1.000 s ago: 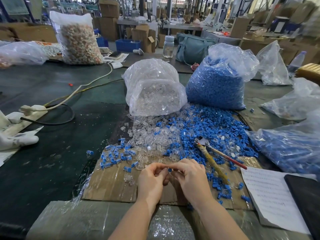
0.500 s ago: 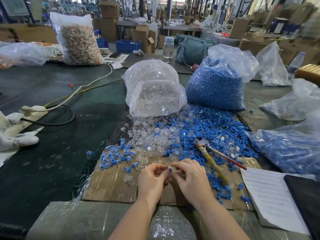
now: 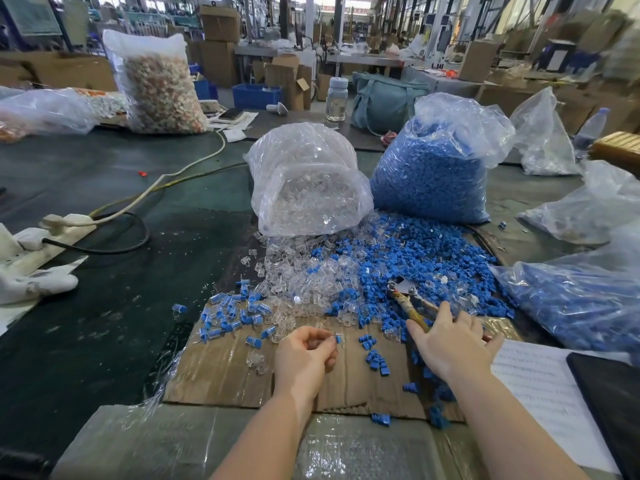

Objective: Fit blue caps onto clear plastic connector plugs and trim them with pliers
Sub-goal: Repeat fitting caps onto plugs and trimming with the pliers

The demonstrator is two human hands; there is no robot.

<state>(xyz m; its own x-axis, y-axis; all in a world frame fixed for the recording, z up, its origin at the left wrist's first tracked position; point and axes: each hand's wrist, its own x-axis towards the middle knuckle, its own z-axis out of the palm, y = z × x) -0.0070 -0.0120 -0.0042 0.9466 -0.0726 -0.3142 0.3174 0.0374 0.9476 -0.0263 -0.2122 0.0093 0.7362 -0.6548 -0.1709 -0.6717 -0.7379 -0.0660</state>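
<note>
My left hand point(image 3: 306, 355) pinches a clear plug with a blue cap point(image 3: 338, 339) between thumb and fingertips, above the cardboard sheet point(image 3: 225, 372). My right hand point(image 3: 450, 341) lies spread, fingers straight, over the handles of the pliers point(image 3: 403, 291), whose metal head points away on the pile of loose blue caps point(image 3: 433, 258). Loose clear plugs point(image 3: 298, 278) are heaped beside them. Several capped plugs point(image 3: 228, 313) lie in a cluster at the cardboard's far left.
A bag of clear plugs point(image 3: 304, 188) and a bag of blue caps point(image 3: 433, 174) stand behind the piles. Another bag of blue parts point(image 3: 581, 306) lies right. Paper point(image 3: 540, 393) and a dark tablet point(image 3: 613, 403) sit near right. A power strip with cables point(image 3: 59, 230) is left.
My hands have separated. The right hand left the plug and moved right onto the pliers' handles. The left hand keeps the capped plug.
</note>
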